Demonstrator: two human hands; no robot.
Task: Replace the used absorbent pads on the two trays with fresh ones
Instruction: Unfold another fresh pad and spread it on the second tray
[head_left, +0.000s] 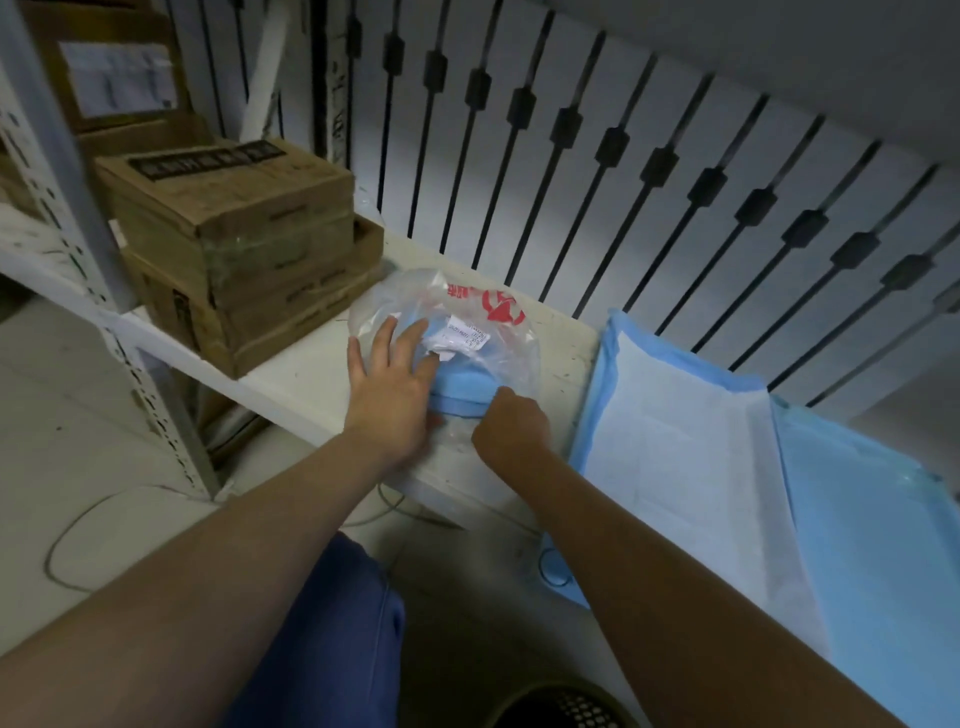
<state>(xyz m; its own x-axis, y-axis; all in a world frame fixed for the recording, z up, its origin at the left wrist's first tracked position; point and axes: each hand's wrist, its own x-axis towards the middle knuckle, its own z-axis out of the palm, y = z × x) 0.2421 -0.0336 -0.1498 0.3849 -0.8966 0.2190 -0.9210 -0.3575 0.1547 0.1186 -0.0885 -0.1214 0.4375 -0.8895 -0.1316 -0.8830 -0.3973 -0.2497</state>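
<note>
A clear plastic bag (483, 317) with red print lies on the white shelf (311, 374). Folded blue absorbent pads (462, 387) stick out of its open near end. My left hand (389, 384) lies flat on the bag with fingers spread, pressing it down. My right hand (511, 423) is curled at the front edge of the blue stack and pinches a folded pad. To the right, an unfolded pad (685, 441), white in the middle with a blue border, lies spread out. Another blue sheet (872, 545) overlaps its right side.
Stacked cardboard boxes (234, 244) stand on the shelf left of the bag. Black vertical bars (597, 182) run along the wall behind. A dark mesh basket (566, 709) sits on the floor below. A cable (93, 525) loops across the floor at left.
</note>
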